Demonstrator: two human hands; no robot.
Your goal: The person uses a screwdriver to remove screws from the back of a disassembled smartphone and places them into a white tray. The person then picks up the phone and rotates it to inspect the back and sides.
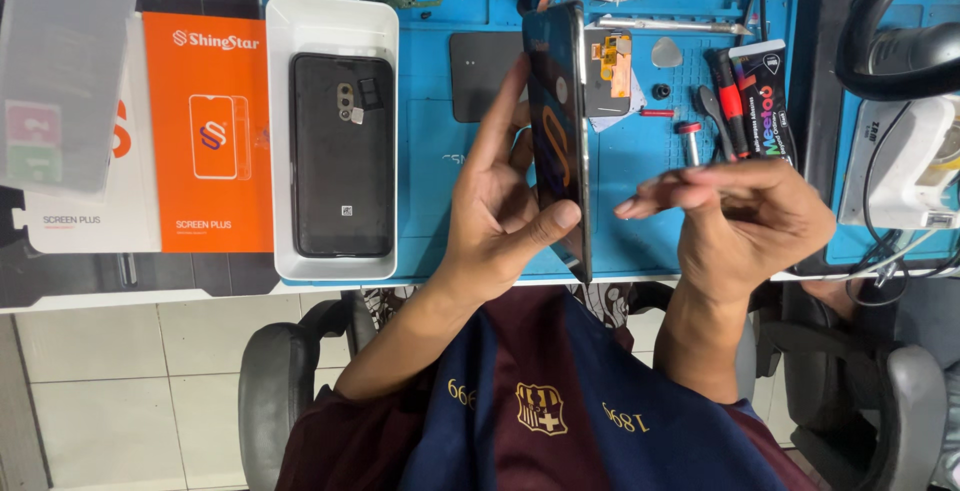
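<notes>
1. Black slim smartphone stands on edge at frame centre, clamped between the left hand's thumb and fingers.
2. Right hand, just right of it, pinches its fingertips together; anything held is too small to tell.
3. White rectangular plastic tray lies at upper left.

phone back in tray | tray left of mat | box left of tray

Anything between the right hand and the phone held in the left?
Nothing visible. The left hand holds the phone on edge; the right hand is beside it, fingertips pointing at it across open space above the blue mat.
</notes>
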